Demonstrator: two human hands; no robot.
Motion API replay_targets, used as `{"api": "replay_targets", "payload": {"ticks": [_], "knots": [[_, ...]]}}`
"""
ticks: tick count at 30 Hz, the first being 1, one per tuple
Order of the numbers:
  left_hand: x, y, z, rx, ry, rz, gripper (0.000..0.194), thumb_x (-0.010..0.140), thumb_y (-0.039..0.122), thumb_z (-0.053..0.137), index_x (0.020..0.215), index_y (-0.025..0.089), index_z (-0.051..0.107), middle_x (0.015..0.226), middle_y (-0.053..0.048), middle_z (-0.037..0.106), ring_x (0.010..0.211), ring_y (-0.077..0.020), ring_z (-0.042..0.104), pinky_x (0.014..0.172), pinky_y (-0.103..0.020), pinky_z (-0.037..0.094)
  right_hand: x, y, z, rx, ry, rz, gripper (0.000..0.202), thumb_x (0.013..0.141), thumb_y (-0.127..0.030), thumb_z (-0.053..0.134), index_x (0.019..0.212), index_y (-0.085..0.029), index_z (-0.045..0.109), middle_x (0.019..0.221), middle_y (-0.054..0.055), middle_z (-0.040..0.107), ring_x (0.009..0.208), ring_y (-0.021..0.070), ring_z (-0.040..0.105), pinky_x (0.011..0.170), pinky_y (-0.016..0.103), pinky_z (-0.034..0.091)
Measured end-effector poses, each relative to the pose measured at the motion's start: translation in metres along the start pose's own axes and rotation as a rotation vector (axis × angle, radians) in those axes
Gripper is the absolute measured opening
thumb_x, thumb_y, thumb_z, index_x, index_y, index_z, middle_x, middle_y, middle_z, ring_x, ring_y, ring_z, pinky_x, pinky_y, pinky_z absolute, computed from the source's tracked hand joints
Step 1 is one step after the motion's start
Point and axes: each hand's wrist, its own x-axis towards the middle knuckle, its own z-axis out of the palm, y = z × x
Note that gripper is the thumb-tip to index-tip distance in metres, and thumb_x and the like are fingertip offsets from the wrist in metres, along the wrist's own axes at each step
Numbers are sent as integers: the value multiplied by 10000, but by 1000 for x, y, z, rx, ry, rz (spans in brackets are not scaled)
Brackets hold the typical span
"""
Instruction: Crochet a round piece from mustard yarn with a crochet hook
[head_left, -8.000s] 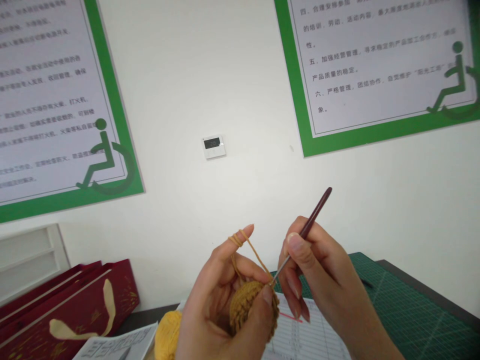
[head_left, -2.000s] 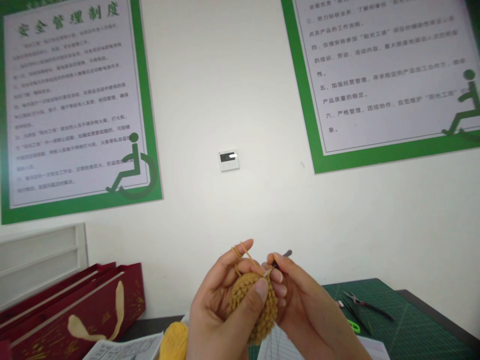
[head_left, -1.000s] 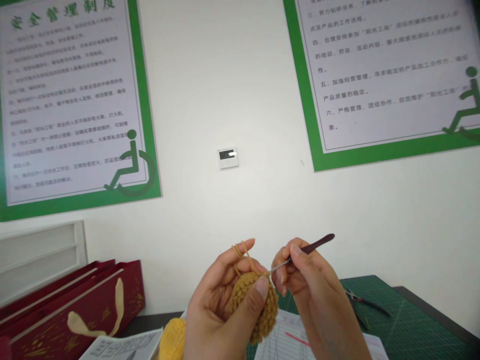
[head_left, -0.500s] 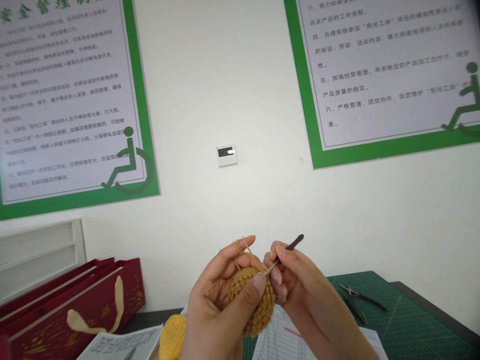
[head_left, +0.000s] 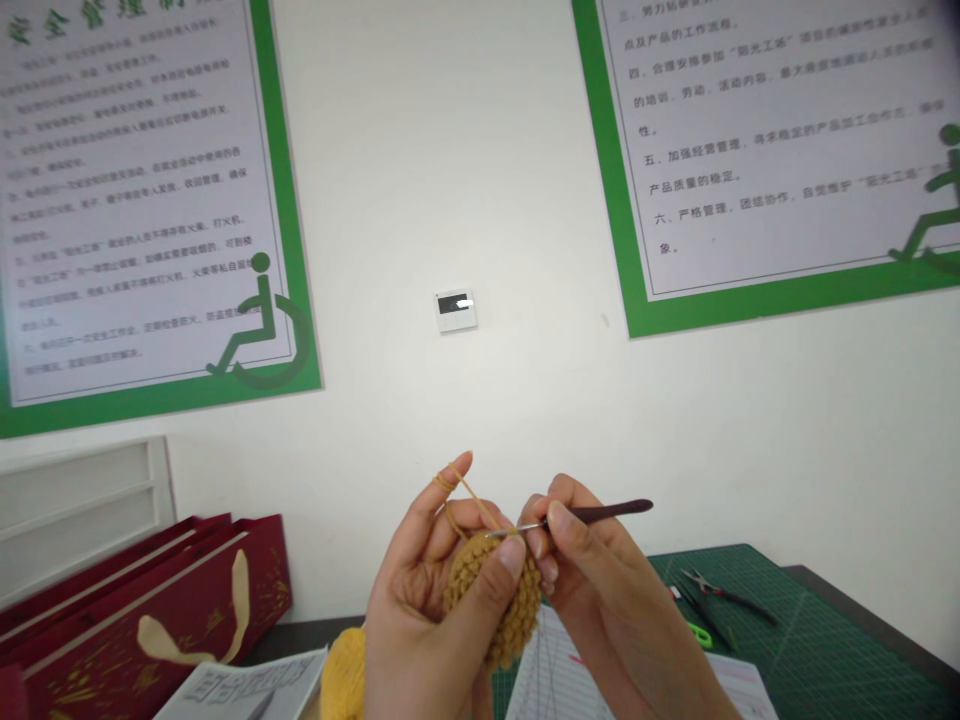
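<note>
A round, mustard-coloured crochet piece (head_left: 517,620) is pinched between the thumb and fingers of my left hand (head_left: 442,600). Yarn (head_left: 474,492) loops round the raised left index finger and runs down to the top edge of the piece. Between the thumb and fingers of my right hand (head_left: 592,560) is a crochet hook (head_left: 611,511) with a dark handle, lying nearly level. Its metal tip points left and meets the top edge by my left thumb. Behind my left wrist sits a yellow yarn ball (head_left: 345,675), partly hidden.
Dark red gift bags (head_left: 202,600) stand at the left beside a printed booklet (head_left: 247,685). On the green cutting mat (head_left: 817,640) at the right lie pliers (head_left: 731,597) and a bright green-handled tool (head_left: 700,635). Lined paper (head_left: 559,665) lies below my hands.
The hook has swung from a steep slant to nearly level, its handle further right. My left index finger has risen and moved left, drawing the yarn out. The piece has shifted slightly left.
</note>
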Motion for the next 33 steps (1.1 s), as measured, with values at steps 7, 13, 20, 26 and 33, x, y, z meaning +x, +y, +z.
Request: {"api": "replay_targets", "payload": {"ticks": [7,13,20,26,33], "knots": [[1,3,-4,-68,-68,-71,741,688,83,823,1360,271,576,737,14,650,653,-146,639,625,-245,510,-2,-2,2,-88,34,-77,191,884,-361,722,837,-199,633,741,-34,612,653,80,500,664,214,394],[1,4,-7,-83,-158,-120,859,705,115,817,1454,345,466,709,15,643,666,-160,625,664,-282,495,-1,-5,-1,-163,8,-107,178,907,-361,689,828,-204,661,693,-29,613,601,78,486,610,216,368],[4,3,-10,-108,-250,-166,944,707,104,831,1484,405,387,747,12,664,651,-128,582,625,-239,467,-1,-8,-4,-239,-33,-166,220,927,-402,652,839,-201,659,707,-27,589,614,85,477,607,224,362],[5,1,-15,-161,-333,-200,980,702,96,836,1505,389,357,751,9,668,668,-143,604,614,-245,467,-2,-8,-4,-213,-61,-151,244,962,-422,578,850,-210,620,661,-38,517,589,100,407,588,241,324],[11,4,-24,-225,-514,-330,959,716,93,823,1505,392,366,798,2,671,587,-106,569,558,-224,409,-6,-8,-2,-168,-90,-186,233,988,-434,519,877,-241,588,605,-61,482,492,81,335,503,239,234]]}}
